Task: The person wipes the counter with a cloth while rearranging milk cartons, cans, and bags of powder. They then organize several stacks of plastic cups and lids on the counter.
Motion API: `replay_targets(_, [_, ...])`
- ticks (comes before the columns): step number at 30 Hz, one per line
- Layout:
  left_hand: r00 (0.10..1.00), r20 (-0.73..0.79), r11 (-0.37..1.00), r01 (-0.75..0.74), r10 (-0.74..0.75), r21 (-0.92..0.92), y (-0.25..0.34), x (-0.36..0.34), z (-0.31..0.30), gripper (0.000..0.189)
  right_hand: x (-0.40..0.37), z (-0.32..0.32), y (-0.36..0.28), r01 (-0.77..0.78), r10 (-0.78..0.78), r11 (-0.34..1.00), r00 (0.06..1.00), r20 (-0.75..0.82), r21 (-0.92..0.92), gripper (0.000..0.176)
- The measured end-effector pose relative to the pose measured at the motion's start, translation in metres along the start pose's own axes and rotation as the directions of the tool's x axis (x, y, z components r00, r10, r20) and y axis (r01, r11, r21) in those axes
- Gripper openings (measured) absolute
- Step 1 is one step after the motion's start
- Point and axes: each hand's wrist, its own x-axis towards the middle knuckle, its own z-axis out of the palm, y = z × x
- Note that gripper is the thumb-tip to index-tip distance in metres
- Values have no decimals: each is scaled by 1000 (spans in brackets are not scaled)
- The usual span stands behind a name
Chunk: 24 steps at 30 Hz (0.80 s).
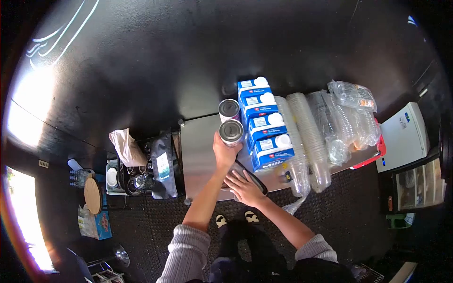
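My left hand [223,152] is wrapped round the side of a tin can [231,131] whose round metal lid faces up. A second tin can [229,109] stands just behind it. My right hand [244,188] lies with fingers spread near the counter's front edge, over a dark, long flat object [254,178] that I cannot make out. Right of the cans, several blue and white milk cartons [273,150] with white caps stand in a row on the metal counter [200,160].
Stacks of clear plastic cups [306,127] in sleeves lie right of the cartons, by a white mini fridge [405,134]. To the left stand a black pouch [163,172], a paper bag [127,148] and a tray of glassware [137,181]. A dark wall [179,56] rises behind.
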Motion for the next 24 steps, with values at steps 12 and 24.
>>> replay_targets(12, [997,-54,999,51,-50,18,-22,5,28,59,-78,-31,5,-282,294,902,956,12,327,46])
replay_targets(24, [915,387,985,-156,113,81,-65,6,-18,85,-57,13,-38,-401,407,912,911,-66,89,56])
